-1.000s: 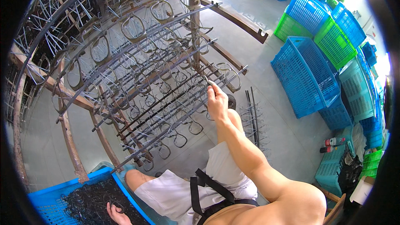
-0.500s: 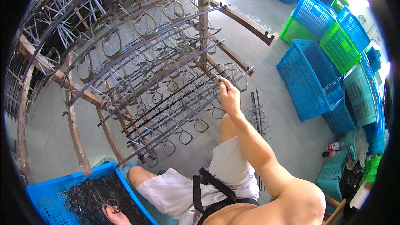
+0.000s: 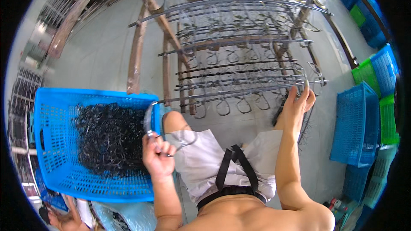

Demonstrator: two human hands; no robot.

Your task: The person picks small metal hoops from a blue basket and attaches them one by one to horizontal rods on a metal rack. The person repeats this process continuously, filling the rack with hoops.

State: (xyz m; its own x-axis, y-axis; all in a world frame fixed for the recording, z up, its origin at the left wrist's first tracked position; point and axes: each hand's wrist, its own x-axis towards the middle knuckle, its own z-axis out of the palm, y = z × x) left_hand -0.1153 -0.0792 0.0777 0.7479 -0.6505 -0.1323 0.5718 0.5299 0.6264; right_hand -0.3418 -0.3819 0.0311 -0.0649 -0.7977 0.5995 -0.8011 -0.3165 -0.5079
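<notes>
My left hand [image 3: 159,156] is closed on a thin, curved eyeglass-like frame [image 3: 149,117], partly blurred, above the right edge of a blue plastic basket [image 3: 92,194]. Inside the basket lies a tangled heap of dark, thin frames [image 3: 109,139]. My right hand [image 3: 299,102] is raised at the right end of the lower rods, thumb and forefinger apart. Just beyond its fingertips, a loop-shaped frame [image 3: 316,83] hangs at the rod end. Similar frames [image 3: 244,105] hang in rows from the dark metal rods [image 3: 231,93]; I cannot tell whether my right fingers touch one.
A rusty brown rack [image 3: 136,66] bears the rods in tiers ahead of me. Blue crates [image 3: 353,124] and green crates [image 3: 388,119] stand at the right. Clear plastic sheeting [image 3: 124,216] lies below the basket; another person [image 3: 64,218] is at the lower left.
My view has swung left, bringing the whole basket into sight. My left hand has lifted a frame up from the heap to the basket's edge. My right hand's fingers have spread at the rod ends.
</notes>
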